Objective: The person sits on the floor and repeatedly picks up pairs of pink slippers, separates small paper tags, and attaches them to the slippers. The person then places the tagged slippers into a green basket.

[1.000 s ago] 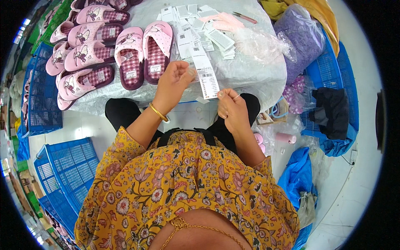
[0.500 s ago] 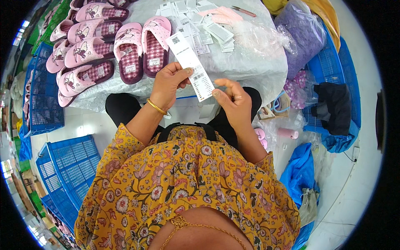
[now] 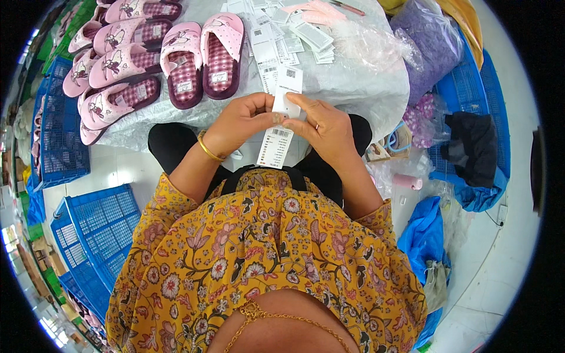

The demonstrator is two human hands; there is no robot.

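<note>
Grip: left hand [image 3: 238, 120] and right hand [image 3: 325, 126] both pinch a long white paper label strip with printed barcodes [image 3: 281, 115] — fingertips closed on its middle.
Strip: upright, held above the lap, just short of the grey plastic-covered table [image 3: 353, 82].
On the table: loose white tags [image 3: 282, 35] beyond the strip; pink and maroon checked slippers [image 3: 203, 56] to the strip's left.
Floor: blue plastic crates [image 3: 97, 235] — well left of the table.

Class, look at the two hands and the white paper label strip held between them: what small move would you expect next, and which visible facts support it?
Probably peeling one label free. The left hand and right hand both pinch the white paper label strip at its middle, its top bent over and its lower end hanging loose. Pink checked slippers lie on the grey covered table just ahead.
</note>
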